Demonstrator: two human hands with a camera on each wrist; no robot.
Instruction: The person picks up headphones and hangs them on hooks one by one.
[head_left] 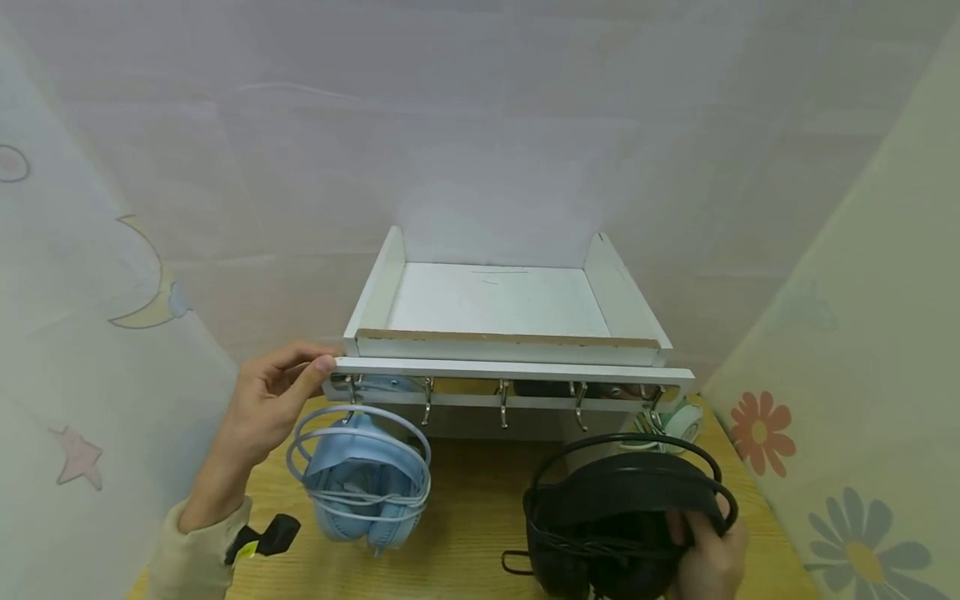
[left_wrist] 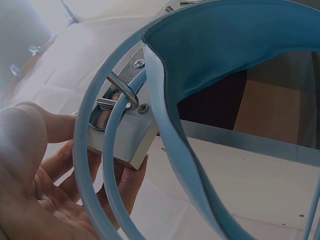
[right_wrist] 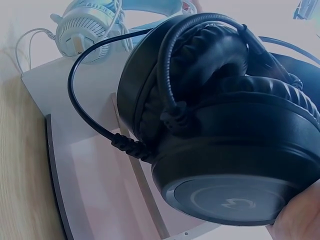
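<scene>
My left hand [head_left: 262, 404] pinches the left end of a white hook rail [head_left: 510, 368], thumb at the front and fingers behind. Several metal hooks line the rail. From its left-end hook hangs a light blue headset [head_left: 341, 450], its cable wound round it. In the left wrist view the blue headset's inner headband tube [left_wrist: 111, 150] sits in the hook. My right hand [head_left: 712, 554] holds a black over-ear headset [head_left: 637, 487] by an ear cup, below and in front of the rail's right end. The black headset's microphone boom [right_wrist: 167, 65] shows in the right wrist view.
Behind the rail is a white shelf [head_left: 498, 300] with raised sides. A pale green headset [head_left: 684, 423] is partly hidden behind the rail's right end. Wooden tabletop [head_left: 465, 517] lies below. Patterned cloth walls [head_left: 847, 333] stand at both sides.
</scene>
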